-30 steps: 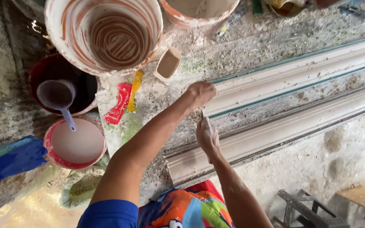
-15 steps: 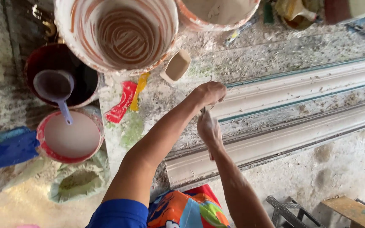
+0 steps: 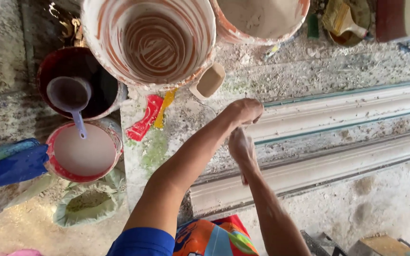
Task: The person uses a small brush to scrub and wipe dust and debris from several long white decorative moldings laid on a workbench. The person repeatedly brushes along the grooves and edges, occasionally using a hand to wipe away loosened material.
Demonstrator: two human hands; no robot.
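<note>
Plaster-spattered bench: buckets crowd both hands' closed grips on moulding.

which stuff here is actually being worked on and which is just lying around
In use: left hand and right hand at the end of the upper white moulding.

Lying about: lower moulding, big streaked bucket, ladle, red scraper, yellow scraper.

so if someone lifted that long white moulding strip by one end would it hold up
Probably not well. The moulding strip is long and thin and looks like cast plaster, so it would likely sag or crack if held at one end. It also looks heavy for its width. Its wet, powdery surface, like the coated right hand, may be slippery.
</note>
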